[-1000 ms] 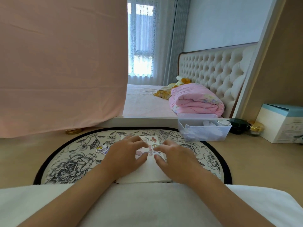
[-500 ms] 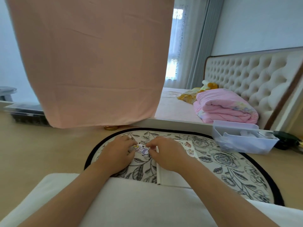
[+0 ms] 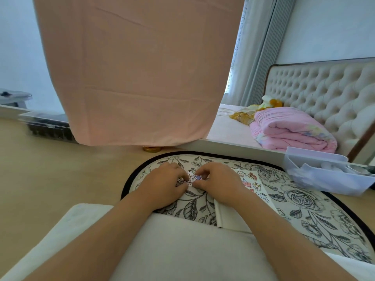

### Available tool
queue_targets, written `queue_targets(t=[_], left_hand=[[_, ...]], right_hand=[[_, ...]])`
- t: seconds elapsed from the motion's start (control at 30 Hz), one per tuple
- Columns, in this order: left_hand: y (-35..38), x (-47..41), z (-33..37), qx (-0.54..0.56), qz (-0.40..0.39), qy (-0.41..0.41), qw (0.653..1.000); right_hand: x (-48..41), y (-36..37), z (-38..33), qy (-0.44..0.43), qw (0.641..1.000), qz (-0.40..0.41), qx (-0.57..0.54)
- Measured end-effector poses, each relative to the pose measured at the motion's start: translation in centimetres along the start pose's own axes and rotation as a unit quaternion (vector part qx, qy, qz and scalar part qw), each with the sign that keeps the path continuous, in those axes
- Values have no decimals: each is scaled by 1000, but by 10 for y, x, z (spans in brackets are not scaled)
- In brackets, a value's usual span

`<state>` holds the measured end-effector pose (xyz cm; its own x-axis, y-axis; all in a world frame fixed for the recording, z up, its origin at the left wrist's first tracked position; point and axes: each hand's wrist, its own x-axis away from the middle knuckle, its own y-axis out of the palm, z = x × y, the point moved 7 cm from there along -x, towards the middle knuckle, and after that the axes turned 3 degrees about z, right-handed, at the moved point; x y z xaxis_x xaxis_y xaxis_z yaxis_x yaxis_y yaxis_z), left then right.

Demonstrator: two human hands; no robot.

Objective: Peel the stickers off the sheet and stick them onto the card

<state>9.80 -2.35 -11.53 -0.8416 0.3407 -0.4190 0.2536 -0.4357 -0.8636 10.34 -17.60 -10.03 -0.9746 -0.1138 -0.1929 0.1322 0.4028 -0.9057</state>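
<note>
Paper sheet [image 3: 185, 180] of cartoon stickers flat on the floral mat [image 3: 304, 209], between both hands. Left hand [image 3: 164, 184] curled, fingertips pinning the sheet at its left side. Right hand [image 3: 219, 182] curled too, thumb and forefinger pinching a purple sticker [image 3: 197, 177] at the sheet's right side; lifted free or not, impossible to tell. White card [image 3: 229, 222] on the mat just right of the sheet, partly under the right wrist, several stickers already on it. At the mat's far right edge, a clear box [image 3: 324, 179]. Beyond the hands, a pink cloth [image 3: 138, 67] hanging down, a gold lid [image 3: 151, 149] beneath its hem. Further right, a folded pink quilt [image 3: 290, 128] on a bed. Under both forearms, a pale cushion [image 3: 182, 250].
</note>
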Motion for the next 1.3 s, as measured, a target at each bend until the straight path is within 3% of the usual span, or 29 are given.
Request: queue_targets(t=[0.23,0.43,0.67,0.8,0.9,1.03,1.3], left_hand=[[-4,3,-1,31,18,-34,999],[-11,2,7,89,52,-32,994],[0,-2,3,-19,-23,-28,999],[-5,-3,8,46,27,-19,998],[-12,-2,12,182,76,-42,979],[-14,1,8,337,93,-128,928],[-17,7,6,445,121,-213,862]], right_hand=[[-4,-1,10,36,981,-17,-191],[-4,-5,11,40,974,-27,-220],[-6,-11,16,45,966,-13,-254],[-5,-16,15,36,963,4,-267],[-4,-19,7,13,955,-1,-296],[-1,-19,-3,-15,943,-15,-332],[11,-24,-6,32,928,-34,-370]])
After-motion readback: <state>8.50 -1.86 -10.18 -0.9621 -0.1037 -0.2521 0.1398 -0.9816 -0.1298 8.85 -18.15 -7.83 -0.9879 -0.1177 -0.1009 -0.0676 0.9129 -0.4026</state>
